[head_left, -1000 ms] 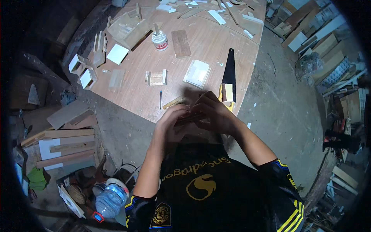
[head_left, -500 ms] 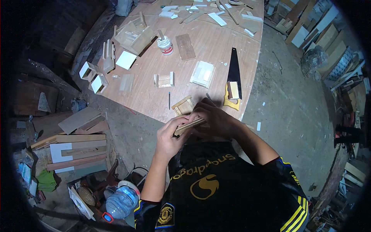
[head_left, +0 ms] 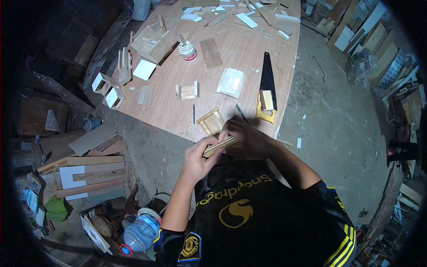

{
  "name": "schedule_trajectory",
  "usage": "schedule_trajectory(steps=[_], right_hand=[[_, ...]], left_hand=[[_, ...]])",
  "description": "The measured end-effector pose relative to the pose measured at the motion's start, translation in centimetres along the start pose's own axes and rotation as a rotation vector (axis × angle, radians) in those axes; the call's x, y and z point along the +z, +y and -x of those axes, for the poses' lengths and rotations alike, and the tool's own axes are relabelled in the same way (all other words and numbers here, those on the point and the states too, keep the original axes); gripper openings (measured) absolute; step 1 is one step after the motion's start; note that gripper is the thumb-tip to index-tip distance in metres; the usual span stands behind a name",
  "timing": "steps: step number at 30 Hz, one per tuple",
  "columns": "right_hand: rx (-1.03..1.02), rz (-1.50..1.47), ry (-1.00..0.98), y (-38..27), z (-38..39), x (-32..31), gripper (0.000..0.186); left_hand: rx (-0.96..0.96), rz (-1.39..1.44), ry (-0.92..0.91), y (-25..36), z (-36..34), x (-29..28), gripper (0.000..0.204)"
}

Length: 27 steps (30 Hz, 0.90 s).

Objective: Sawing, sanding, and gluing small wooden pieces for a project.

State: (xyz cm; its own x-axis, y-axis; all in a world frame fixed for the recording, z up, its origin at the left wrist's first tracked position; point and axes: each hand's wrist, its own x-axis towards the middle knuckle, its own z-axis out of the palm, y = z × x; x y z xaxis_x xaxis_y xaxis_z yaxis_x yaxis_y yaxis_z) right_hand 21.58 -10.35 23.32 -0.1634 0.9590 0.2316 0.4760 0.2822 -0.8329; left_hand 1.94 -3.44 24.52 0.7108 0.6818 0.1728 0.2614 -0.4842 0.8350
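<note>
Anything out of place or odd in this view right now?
Mildly, yes. A brown-and-cream block appears to rest on the saw rather than beside it, and a stray white scrap lies on the floor, right of the table.

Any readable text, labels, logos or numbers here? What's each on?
Wording not copied, just where it stands:
Shirt: large yellow lettering, legible, by a curved yellow logo.
Badge on the shirt: text too small to read.
Right sleeve: small yellow marks, unreadable.
Jar: label's large lettering legible, rest too small.
No other text I can make out.
</note>
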Motion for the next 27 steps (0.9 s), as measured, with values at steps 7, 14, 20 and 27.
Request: schedule_trajectory(steps=[7, 14, 20, 27], right_hand=[[-0.079, -0.026, 0.078, 1.1, 0.7, 0.7, 0.033], [0.035, 0.083, 0.151, 1.9, 1.8, 1.2, 0.043], [0.2, -0.007, 0.397, 9.6, 6.4, 1.3, 0.058], [0.807, -0.132, 0.417, 12.7, 11.4, 4.5, 0.05]], left_hand=[[-0.094, 0.006, -0.092, -0.5, 0.5, 0.1, 0.027], [-0.02, -0.03, -0.025, -1.7, 1.0, 0.2, 0.026], [-0.321, 0.339, 0.144, -6.0, 2.3, -1.0, 0.019], [-0.407, 0.37, 0.187, -12.5, 3.5, 2.1, 0.02]])
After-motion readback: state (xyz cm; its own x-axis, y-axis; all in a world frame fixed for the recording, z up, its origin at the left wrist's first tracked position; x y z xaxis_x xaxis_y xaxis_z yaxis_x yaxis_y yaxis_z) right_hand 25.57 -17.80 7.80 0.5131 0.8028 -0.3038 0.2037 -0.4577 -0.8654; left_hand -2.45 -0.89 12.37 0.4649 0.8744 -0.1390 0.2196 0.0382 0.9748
